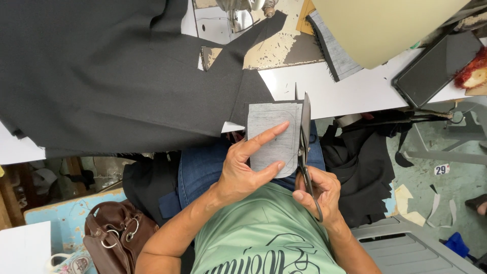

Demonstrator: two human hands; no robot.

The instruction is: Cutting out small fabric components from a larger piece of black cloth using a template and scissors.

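Observation:
My left hand (248,165) holds a small grey fabric piece (269,129) backed with dark cloth, thumb and fingers spread across its face. My right hand (317,193) grips black scissors (305,134) by the handles. The blades point away from me along the right edge of the grey piece, partly parted. A large black cloth (101,71) lies on the table to the left, its edge close to the grey piece. My lap in blue jeans is beneath both hands.
A white worktable (355,89) holds a black phone (433,68), a cream sheet (380,25) and grey fabric pieces. A brown bag (114,231) sits lower left. Black cloth scraps (362,167) pile up at my right. Fabric offcuts lie on the green floor.

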